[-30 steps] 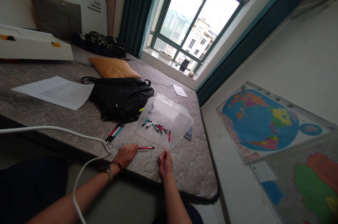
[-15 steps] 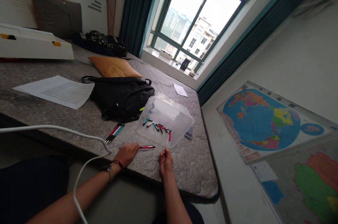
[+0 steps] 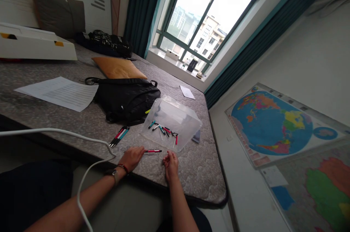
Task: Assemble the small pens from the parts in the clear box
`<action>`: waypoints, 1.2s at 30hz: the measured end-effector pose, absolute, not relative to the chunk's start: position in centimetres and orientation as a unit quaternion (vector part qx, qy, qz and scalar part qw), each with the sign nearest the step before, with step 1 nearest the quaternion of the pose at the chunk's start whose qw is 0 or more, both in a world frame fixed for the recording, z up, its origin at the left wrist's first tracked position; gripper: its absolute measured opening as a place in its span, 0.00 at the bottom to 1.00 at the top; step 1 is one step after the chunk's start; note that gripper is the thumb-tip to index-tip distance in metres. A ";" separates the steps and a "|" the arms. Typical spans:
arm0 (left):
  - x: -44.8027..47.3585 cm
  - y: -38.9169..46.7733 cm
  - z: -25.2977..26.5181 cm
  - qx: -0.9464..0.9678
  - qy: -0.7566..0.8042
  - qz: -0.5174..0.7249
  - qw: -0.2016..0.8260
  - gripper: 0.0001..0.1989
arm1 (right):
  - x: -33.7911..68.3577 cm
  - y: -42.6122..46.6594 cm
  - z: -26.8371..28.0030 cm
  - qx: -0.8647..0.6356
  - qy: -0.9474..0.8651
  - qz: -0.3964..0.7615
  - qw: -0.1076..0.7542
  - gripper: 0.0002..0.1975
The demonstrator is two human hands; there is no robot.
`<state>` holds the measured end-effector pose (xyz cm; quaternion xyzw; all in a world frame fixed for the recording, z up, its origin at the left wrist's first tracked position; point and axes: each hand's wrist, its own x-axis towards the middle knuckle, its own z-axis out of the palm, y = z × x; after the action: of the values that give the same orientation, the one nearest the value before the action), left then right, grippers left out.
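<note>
A red pen (image 3: 153, 151) with a dark end is gripped in my left hand (image 3: 131, 158), low over the front of the mattress; the fingers wrap its left end and hide it. My right hand (image 3: 170, 165) is just right of the pen's tip, its fingers loosely curled and a little apart, with nothing visible in them. Beyond both hands lies a clear plastic bin (image 3: 179, 115), tilted toward me, holding several red, teal, black and white pen parts (image 3: 165, 131). A small row of red, white and teal pens (image 3: 119, 137) rests left of the bin.
A white cable (image 3: 79, 138) loops past my left forearm. Behind the pens sit a black backpack (image 3: 127, 100), a brown envelope (image 3: 119, 68) and a printed sheet (image 3: 61, 93). The mattress edge (image 3: 202, 203) runs close in front. Wall maps (image 3: 270, 126) hang at right.
My right hand has drawn slightly left, away from a thin white stick at the bin's rim, and its fingers have loosened. The left hand keeps the red pen nearly still.
</note>
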<state>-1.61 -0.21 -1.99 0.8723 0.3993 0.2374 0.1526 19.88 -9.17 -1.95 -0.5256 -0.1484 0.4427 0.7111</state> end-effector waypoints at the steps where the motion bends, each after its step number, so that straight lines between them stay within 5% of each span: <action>1: -1.6 -0.2 -2.0 0.872 0.398 0.239 0.154 0.21 | 19.8 -9.1 -2.1 -0.537 -0.159 0.439 0.703 0.18; 13: -1.7 -0.1 -2.3 0.888 0.372 0.222 0.152 0.23 | 18.7 -8.4 -2.5 -0.656 -0.365 0.401 0.524 0.29; 36: -1.7 -0.4 -1.7 0.901 0.340 0.214 0.165 0.20 | 17.7 -8.1 -1.3 -0.639 -0.258 0.427 0.585 0.29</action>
<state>-1.71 -0.42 -1.66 0.9009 0.3398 0.2135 0.1651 17.68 -8.05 -1.28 -0.6395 -0.2584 0.4268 0.5849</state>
